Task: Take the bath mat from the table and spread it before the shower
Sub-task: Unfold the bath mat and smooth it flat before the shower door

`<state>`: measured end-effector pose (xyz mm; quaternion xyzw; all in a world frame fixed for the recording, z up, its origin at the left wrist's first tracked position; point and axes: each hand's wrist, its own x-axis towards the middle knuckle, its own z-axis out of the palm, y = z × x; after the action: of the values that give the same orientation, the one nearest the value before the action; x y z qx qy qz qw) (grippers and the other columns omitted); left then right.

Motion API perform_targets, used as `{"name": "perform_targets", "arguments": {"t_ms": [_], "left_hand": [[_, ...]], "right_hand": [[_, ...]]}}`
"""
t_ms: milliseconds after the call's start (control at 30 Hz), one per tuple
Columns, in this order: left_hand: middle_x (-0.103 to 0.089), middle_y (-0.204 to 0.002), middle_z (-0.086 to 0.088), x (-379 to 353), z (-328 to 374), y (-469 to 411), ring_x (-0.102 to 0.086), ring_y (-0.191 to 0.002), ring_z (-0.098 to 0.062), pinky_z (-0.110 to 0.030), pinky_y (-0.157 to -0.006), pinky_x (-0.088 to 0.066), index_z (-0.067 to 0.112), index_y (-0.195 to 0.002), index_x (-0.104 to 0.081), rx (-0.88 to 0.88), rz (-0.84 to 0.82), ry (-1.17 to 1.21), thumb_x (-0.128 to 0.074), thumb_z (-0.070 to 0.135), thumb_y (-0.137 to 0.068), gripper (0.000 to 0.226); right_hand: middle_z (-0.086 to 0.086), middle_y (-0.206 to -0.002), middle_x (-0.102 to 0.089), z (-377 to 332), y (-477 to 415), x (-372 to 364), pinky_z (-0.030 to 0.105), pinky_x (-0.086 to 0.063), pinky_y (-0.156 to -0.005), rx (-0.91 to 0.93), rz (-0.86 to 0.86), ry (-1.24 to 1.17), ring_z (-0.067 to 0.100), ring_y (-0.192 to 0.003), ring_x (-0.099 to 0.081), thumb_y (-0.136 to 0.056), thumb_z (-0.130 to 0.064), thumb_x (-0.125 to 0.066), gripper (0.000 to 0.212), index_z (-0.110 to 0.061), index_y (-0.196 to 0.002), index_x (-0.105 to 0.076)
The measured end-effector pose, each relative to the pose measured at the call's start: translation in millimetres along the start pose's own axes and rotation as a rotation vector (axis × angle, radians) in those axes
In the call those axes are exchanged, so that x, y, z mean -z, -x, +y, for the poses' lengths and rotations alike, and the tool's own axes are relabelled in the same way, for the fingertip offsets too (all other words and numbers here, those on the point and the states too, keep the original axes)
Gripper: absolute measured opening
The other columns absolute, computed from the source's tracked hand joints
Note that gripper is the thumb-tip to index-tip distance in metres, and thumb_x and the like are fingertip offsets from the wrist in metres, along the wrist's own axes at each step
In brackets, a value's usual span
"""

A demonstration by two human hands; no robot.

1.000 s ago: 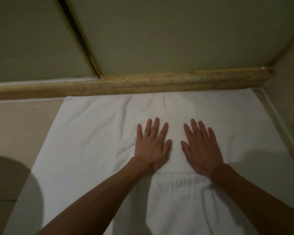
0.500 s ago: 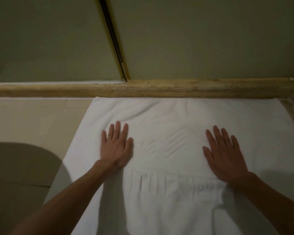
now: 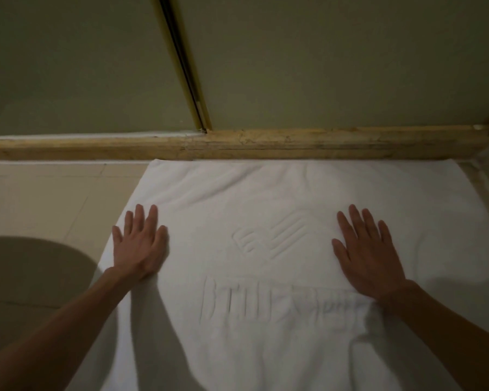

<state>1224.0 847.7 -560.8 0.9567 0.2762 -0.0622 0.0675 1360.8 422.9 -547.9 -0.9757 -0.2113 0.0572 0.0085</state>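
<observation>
A white bath mat (image 3: pixel 266 198) with a raised woven logo lies flat on the floor, its far edge against the stone threshold (image 3: pixel 294 143) of the shower. My left hand (image 3: pixel 139 244) presses palm down on the mat near its left edge, fingers apart. Flat on the mat's right part rests my right hand (image 3: pixel 367 249), also palm down and holding nothing. Both forearms reach in from the bottom corners.
Frosted glass shower doors (image 3: pixel 322 66) rise behind the threshold, split by a dark metal frame strip (image 3: pixel 185 66). Beige floor tiles (image 3: pixel 40 198) lie left of the mat. A wall base (image 3: pixel 483 187) runs along the mat's right side. A round shadow covers the tiles at lower left.
Both hands started close together at the mat's middle and have slid apart, left hand leftward and right hand rightward, uncovering the logo. The view has shifted so the mat sits further right.
</observation>
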Motion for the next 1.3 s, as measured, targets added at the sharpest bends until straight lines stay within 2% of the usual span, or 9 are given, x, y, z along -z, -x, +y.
{"name": "perform_targets", "arguments": {"t_ms": [167,333,467,567,700,900,1033,1133,1300], "left_hand": [[0.003,-0.161,-0.007,0,-22,-2,0.003,-0.147,-0.031,-0.051,-0.115,0.0,0.028,-0.153,-0.003,0.035,0.001,0.004,0.0,0.063,-0.085,0.076],[0.004,-0.161,-0.01,2,-26,2,0.003,-0.146,-0.033,-0.051,-0.115,0.002,0.025,-0.153,-0.002,0.009,-0.016,0.022,0.003,0.068,-0.083,0.081],[0.007,-0.16,-0.009,8,-15,12,0.009,-0.146,-0.029,-0.048,-0.115,0.007,0.024,-0.153,0.001,-0.062,-0.011,0.039,0.004,0.069,-0.081,0.085],[0.012,-0.16,-0.007,15,11,22,0.014,-0.146,-0.025,-0.047,-0.115,0.009,0.023,-0.152,0.004,-0.132,-0.01,0.056,0.005,0.069,-0.082,0.084],[0.013,-0.16,-0.007,22,76,47,0.014,-0.146,-0.026,-0.048,-0.115,0.009,0.025,-0.152,0.003,-0.191,-0.02,0.147,-0.003,0.06,-0.088,0.074],[0.012,-0.16,-0.008,4,189,118,0.015,-0.146,-0.027,-0.05,-0.115,0.011,0.025,-0.153,0.001,-0.528,-0.056,0.066,-0.006,0.054,-0.09,0.069],[0.009,-0.16,-0.009,-11,244,159,0.018,-0.145,-0.029,-0.052,-0.113,0.016,0.022,-0.153,0.002,-0.716,-0.09,0.036,0.0,0.054,-0.09,0.07],[0.01,-0.16,-0.009,-27,259,168,0.02,-0.144,-0.028,-0.053,-0.114,0.015,0.021,-0.152,0.008,-0.779,-0.126,-0.018,-0.003,0.051,-0.093,0.067],[0.009,-0.16,-0.006,-43,252,164,0.018,-0.145,-0.026,-0.055,-0.114,0.01,0.022,-0.153,0.002,-0.765,-0.126,-0.108,-0.006,0.056,-0.095,0.067]], "right_hand": [[0.013,-0.156,-0.022,1,-1,-1,0.051,-0.016,-0.115,-0.001,0.004,-0.003,0.033,-0.143,-0.02,-0.09,-0.049,-0.01,0.069,-0.015,-0.148,-0.029],[0.01,-0.159,-0.011,1,-1,-3,0.048,-0.008,-0.116,0.007,0.007,0.022,0.029,-0.146,-0.01,-0.088,-0.051,-0.002,0.072,-0.018,-0.151,-0.017],[0.009,-0.16,-0.001,0,1,0,0.046,-0.004,-0.118,-0.008,-0.037,0.028,0.028,-0.147,0.0,-0.097,-0.046,-0.012,0.061,-0.019,-0.152,-0.007],[0.011,-0.16,-0.002,-8,14,5,0.044,-0.003,-0.118,0.012,-0.037,0.024,0.027,-0.147,-0.002,-0.098,-0.044,-0.021,0.061,-0.017,-0.151,-0.01],[0.012,-0.16,-0.003,-21,42,10,0.04,0.001,-0.118,0.022,-0.062,-0.023,0.025,-0.147,0.0,-0.099,-0.044,-0.019,0.059,-0.018,-0.151,-0.011],[0.012,-0.159,-0.008,-22,76,17,0.042,-0.003,-0.118,-0.024,-0.018,-0.059,0.028,-0.146,-0.004,-0.101,-0.038,-0.021,0.055,-0.015,-0.15,-0.017],[0.012,-0.159,-0.003,-21,94,10,0.045,-0.003,-0.119,-0.01,-0.042,-0.003,0.029,-0.146,-0.001,-0.101,-0.037,-0.018,0.055,-0.014,-0.151,-0.012],[0.014,-0.159,0.004,-17,102,-1,0.046,0.0,-0.118,0.018,-0.098,0.08,0.031,-0.146,0.004,-0.1,-0.036,-0.016,0.058,-0.013,-0.151,-0.002],[0.009,-0.159,0.008,-13,106,-12,0.044,0.003,-0.117,-0.005,-0.097,0.046,0.027,-0.146,0.008,-0.095,-0.049,-0.003,0.064,-0.017,-0.151,0.001]]}}
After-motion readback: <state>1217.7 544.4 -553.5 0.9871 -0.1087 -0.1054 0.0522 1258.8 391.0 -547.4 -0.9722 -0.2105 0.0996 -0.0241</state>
